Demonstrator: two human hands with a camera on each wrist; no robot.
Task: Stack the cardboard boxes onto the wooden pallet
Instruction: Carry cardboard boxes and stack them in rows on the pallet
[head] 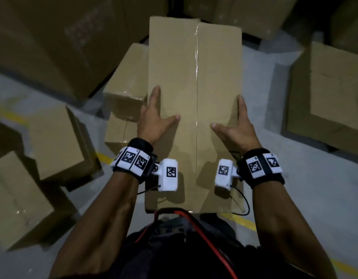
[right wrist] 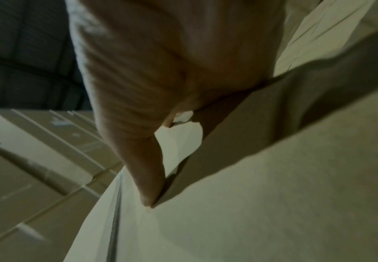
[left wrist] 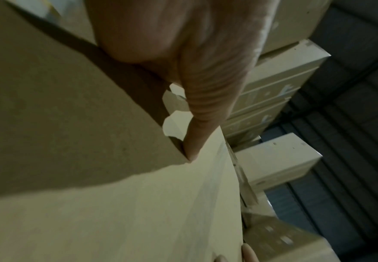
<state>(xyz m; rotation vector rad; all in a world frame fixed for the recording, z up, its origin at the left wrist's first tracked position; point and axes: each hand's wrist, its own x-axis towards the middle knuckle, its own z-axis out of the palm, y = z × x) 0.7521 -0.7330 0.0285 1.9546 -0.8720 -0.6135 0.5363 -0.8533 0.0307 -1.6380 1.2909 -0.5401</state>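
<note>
A long taped cardboard box (head: 194,77) is held lengthwise in front of me, its near end close to my body. My left hand (head: 154,119) grips its left edge, thumb spread on top and index finger along the edge. My right hand (head: 236,125) grips the right edge the same way. The remaining fingers go down the sides, hidden. In the left wrist view the left thumb (left wrist: 206,106) lies on the box top (left wrist: 94,212). In the right wrist view the right thumb (right wrist: 143,159) lies on the box top (right wrist: 250,221). I see no wooden pallet for certain.
Smaller boxes (head: 125,81) lie just below and left of the held box. More boxes (head: 59,141) sit on the grey floor at left, a large one (head: 331,93) at right. Tall stacks (head: 53,37) stand behind. A yellow floor line (head: 242,220) runs underfoot.
</note>
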